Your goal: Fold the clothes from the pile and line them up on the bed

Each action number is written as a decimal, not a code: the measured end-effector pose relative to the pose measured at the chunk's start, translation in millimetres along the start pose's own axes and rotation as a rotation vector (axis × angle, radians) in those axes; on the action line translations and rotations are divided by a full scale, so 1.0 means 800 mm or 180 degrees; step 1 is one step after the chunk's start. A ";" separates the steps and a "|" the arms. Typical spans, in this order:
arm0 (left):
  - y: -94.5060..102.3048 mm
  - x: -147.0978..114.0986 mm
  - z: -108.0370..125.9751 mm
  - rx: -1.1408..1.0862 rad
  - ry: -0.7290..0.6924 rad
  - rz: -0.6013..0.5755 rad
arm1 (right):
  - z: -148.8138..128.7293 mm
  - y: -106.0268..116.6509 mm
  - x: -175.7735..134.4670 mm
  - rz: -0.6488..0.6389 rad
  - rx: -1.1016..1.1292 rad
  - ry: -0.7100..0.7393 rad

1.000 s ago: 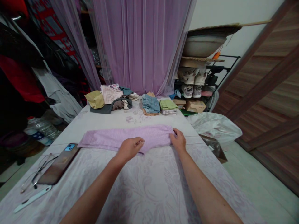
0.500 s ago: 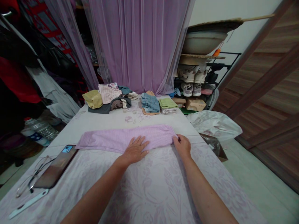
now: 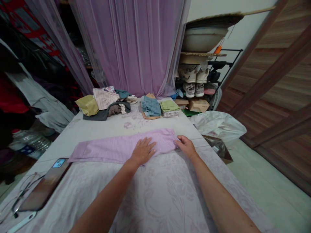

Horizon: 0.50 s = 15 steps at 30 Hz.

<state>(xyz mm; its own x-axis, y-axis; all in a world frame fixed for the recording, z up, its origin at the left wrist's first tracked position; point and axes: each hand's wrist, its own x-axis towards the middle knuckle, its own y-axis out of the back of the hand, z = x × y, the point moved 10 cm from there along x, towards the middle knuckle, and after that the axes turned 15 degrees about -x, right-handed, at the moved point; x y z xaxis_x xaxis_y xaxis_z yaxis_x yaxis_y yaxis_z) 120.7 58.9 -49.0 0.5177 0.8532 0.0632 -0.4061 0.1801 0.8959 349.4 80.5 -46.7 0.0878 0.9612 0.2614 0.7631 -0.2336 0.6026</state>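
A pair of lilac striped pants (image 3: 116, 148), folded lengthwise into a long strip, lies across the bed-like surface with its gathered end to the right. My left hand (image 3: 143, 151) rests flat on the middle of the pants, fingers spread. At the gathered end, my right hand (image 3: 187, 146) touches the edge with its fingertips; thumb and forefinger look apart there. The pants' left end reaches the top of a phone (image 3: 45, 184).
Glasses (image 3: 23, 191) and a pale blue handled tool (image 3: 23, 222) lie near the phone. Toward the back are a loose clothes pile (image 3: 107, 100), folded denim (image 3: 150, 106) and a folded green garment (image 3: 169, 105). A plastic bag (image 3: 218, 124) and open box (image 3: 222, 150) stand right.
My view has shifted, so the scene sits further left. My right fingers have loosened from a pinch at the pants' gathered end. The left hand stays flat on the cloth.
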 end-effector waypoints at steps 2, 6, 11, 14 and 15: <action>-0.004 -0.001 0.002 0.0123 -0.0050 0.0076 | -0.008 0.001 0.004 -0.0127 -0.0047 0.0128; -0.007 -0.002 0.001 0.0236 0.0012 -0.0002 | -0.022 0.003 0.013 -0.0335 -0.0512 0.0333; -0.007 -0.001 -0.001 0.0144 0.0123 -0.0107 | -0.018 0.013 0.015 0.0000 -0.1013 0.0362; -0.007 -0.001 -0.001 0.0056 0.0117 -0.0111 | -0.007 0.016 0.008 0.0173 -0.1137 0.0208; -0.008 -0.002 -0.002 0.0040 0.0115 -0.0105 | -0.005 0.016 0.004 0.0218 -0.1208 0.0193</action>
<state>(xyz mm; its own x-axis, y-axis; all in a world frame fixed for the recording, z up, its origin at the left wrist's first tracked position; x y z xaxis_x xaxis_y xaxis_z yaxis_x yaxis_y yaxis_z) 121.2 57.6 -55.2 0.5030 0.8641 0.0178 -0.3796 0.2024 0.9027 356.6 79.9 -34.9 0.0836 0.9337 0.3481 0.4647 -0.3455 0.8153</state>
